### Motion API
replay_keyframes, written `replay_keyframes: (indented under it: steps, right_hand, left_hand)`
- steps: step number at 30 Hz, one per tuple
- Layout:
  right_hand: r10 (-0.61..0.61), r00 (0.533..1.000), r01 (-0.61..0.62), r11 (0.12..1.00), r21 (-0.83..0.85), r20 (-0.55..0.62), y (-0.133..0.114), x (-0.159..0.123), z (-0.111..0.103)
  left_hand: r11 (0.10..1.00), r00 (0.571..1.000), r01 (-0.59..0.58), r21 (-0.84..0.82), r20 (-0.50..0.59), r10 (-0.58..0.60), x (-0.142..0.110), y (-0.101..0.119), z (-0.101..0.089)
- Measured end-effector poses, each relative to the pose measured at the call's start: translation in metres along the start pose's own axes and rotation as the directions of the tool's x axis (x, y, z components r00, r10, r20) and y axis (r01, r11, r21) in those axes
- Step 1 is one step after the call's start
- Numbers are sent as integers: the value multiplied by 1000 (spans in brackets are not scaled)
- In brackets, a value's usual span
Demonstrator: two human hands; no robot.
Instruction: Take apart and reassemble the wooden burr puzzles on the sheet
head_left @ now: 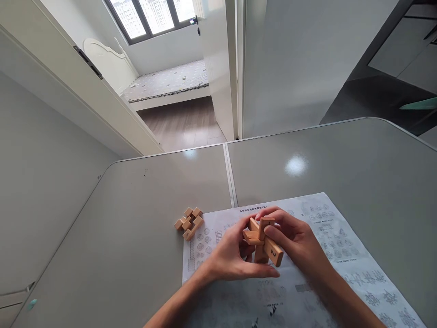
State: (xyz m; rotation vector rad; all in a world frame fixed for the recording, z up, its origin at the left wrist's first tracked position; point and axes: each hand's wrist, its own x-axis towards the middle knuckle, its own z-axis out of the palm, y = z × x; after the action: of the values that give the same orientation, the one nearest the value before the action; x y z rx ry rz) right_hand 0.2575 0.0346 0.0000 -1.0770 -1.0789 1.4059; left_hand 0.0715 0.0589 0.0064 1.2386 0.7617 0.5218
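Observation:
Interlocked wooden pieces of a burr puzzle [261, 241] are held up between my two hands, above a printed sheet. One of its bars carries the number 2 and points toward the lower right. My left hand [228, 255] curls around the puzzle's left side, its thumb stretched out below the pieces and its fingertips partly hidden behind them. From the right, my right hand [295, 232] pinches the pieces, with the thumb on the front near the upright bar and the fingers behind. A second wooden block puzzle [189, 223], with several stepped cubes, rests left of my hands.
The large printed sheet [327, 228] with diagrams lies under my hands on a grey table [146, 255]. A pale seam [230, 177] divides the tabletop. Beyond the table's far edge are an open door [218, 64], a bed [170, 82] and a window [150, 16].

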Motion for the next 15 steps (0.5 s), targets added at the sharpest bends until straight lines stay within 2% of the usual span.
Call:
replay_keyframes:
  steps: [8, 15]
  right_hand:
    - [31, 999, -30, 999, -36, 19, -1, 1, -1]
    - [15, 1000, -14, 1000, -17, 12, 1, 1, 1]
  left_hand:
    - [987, 992, -116, 109, -41, 121, 2, 1, 1]
    - [994, 995, -83, 65, -53, 87, -2, -3, 3]
